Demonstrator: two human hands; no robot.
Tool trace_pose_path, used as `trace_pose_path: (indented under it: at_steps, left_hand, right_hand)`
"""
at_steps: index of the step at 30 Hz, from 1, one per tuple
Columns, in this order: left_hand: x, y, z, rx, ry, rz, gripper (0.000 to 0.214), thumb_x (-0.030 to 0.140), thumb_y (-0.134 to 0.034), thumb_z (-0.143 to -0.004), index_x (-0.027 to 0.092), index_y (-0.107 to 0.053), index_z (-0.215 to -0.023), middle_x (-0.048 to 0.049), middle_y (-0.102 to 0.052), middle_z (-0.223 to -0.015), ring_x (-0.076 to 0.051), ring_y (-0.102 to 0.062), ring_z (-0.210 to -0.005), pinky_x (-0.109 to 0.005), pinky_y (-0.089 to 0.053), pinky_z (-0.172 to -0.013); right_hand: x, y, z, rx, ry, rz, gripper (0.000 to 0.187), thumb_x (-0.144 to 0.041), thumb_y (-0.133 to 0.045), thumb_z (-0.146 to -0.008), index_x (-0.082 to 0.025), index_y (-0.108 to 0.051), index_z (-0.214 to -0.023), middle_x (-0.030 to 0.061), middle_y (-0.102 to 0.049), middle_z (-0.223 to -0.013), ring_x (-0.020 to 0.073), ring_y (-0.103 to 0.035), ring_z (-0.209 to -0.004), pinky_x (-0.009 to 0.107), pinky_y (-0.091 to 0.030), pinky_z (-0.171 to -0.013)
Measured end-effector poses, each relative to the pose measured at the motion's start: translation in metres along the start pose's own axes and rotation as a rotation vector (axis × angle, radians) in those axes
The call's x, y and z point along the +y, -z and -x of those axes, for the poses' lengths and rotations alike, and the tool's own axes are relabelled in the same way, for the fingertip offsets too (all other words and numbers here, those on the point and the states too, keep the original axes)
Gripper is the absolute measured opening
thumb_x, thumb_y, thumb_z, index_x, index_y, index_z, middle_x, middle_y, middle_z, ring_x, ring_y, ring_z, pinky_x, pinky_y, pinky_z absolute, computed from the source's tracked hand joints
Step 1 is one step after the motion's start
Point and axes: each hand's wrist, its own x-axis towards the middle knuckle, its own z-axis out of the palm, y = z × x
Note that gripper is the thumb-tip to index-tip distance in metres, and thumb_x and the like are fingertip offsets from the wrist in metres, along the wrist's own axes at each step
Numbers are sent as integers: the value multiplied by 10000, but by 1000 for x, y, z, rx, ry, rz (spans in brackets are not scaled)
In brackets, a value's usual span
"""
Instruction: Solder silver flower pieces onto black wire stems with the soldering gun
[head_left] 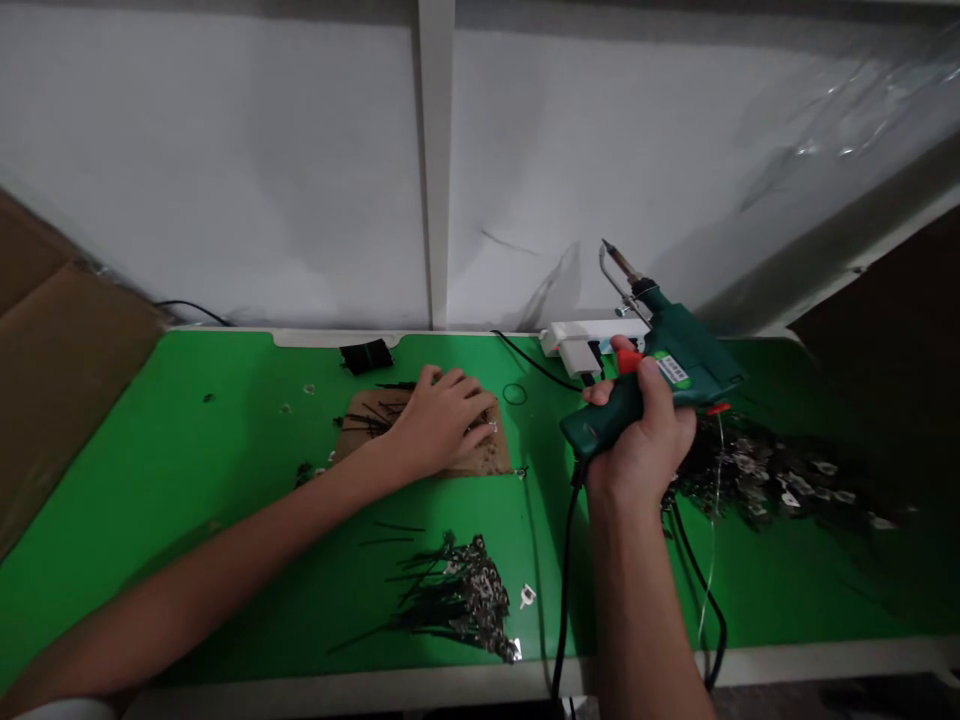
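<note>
My right hand (654,430) is wrapped round the handle of a green soldering gun (694,345) with an orange trigger. Its metal tip points up and to the left, in front of the pale wall, and a thin solder wire (718,500) hangs from its rear. My left hand (448,415) rests over a brown board (491,462), fingers bent downward; what lies under the fingertips is hidden. Black wires (367,422) lie on the board left of that hand. A small metal piece shows by its thumb.
A pile of wires with metal tabs (476,595) lies near the front edge; a larger pile (780,470) is at right. A black wire bundle (366,356) and a white power strip (592,335) are at the back. A cardboard box (67,330) stands left.
</note>
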Motion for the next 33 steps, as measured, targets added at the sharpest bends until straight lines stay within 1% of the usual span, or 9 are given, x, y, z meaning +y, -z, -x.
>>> trace_pose_path:
  at_steps: [3, 7, 11, 14, 16, 21, 26, 28, 33]
  left_hand:
    - [2, 4, -12, -66, -7, -13, 176, 254, -556, -992, 221, -729, -1006, -73, -725, -998, -274, -568, -1022, -452, -306, -900]
    - [-4, 9, -19, -105, 21, 9, 170, 250, -575, -982, 250, -744, -972, -43, -740, -895, -262, -586, -945, -451, -290, -873]
    - [-16, 8, -21, -47, -87, -18, 179, 240, -570, -981, 196, -703, -870, -41, -728, -821, -234, -578, -880, -425, -282, -846]
    - [-25, 4, -24, 28, -202, -38, 159, 189, -568, -964, 195, -680, -852, -26, -728, -801, -226, -569, -883, -427, -267, -864]
    - [-29, 1, -24, 55, -223, -42, 171, 147, -560, -948, 197, -675, -832, -16, -726, -783, -220, -569, -879, -428, -262, -879]
    - [-34, 4, -23, 51, -165, -19, 216, 122, -522, -947, 201, -680, -822, -13, -718, -762, -213, -584, -863, -418, -275, -883]
    - [-24, 17, -23, 5, -37, 50, 144, 220, -558, -955, 208, -695, -998, -29, -728, -894, -218, -602, -872, -390, -283, -827]
    - [-18, 18, -24, -57, -42, 34, 157, 278, -567, -970, 209, -707, -988, -39, -728, -889, -232, -599, -881, -393, -275, -814]
    - [-13, 10, -27, -100, -79, 16, 205, 231, -531, -992, 221, -722, -919, -41, -723, -869, -232, -578, -898, -396, -254, -798]
  right_hand:
    - [0, 0, 0, 7, -25, -18, 248, -320, -749, -737, -171, -627, -893, 50, -755, -976, 60, -496, -459, 249, -432, -479]
    - [1, 0, 0, 3, -67, -31, 243, -310, -753, -751, -170, -630, -908, 61, -758, -982, 62, -502, -458, 246, -431, -474]
    - [0, 1, 1, -4, -103, -43, 256, -310, -763, -763, -169, -626, -928, 77, -753, -1020, 60, -499, -462, 243, -428, -466]
    - [-2, 0, 2, -7, -117, -48, 245, -315, -773, -766, -167, -641, -909, 64, -752, -986, 61, -502, -458, 244, -433, -469]
    - [-2, -1, 4, -8, -124, -43, 228, -316, -775, -766, -174, -651, -894, 51, -755, -956, 65, -503, -454, 243, -432, -462]
    - [0, -2, 6, -22, -148, -33, 215, -322, -769, -768, -181, -659, -887, 53, -762, -978, 65, -501, -454, 239, -426, -453]
    - [3, -3, 8, -18, -145, -30, 233, -320, -769, -767, -176, -656, -911, 60, -761, -1004, 65, -497, -450, 250, -441, -465]
    - [3, -4, 8, -21, -146, -35, 252, -320, -779, -755, -171, -652, -915, 63, -761, -997, 65, -496, -447, 250, -434, -458]
    - [2, -5, 9, -29, -146, -23, 253, -316, -775, -751, -167, -658, -919, 82, -759, -1016, 65, -496, -447, 250, -427, -450]
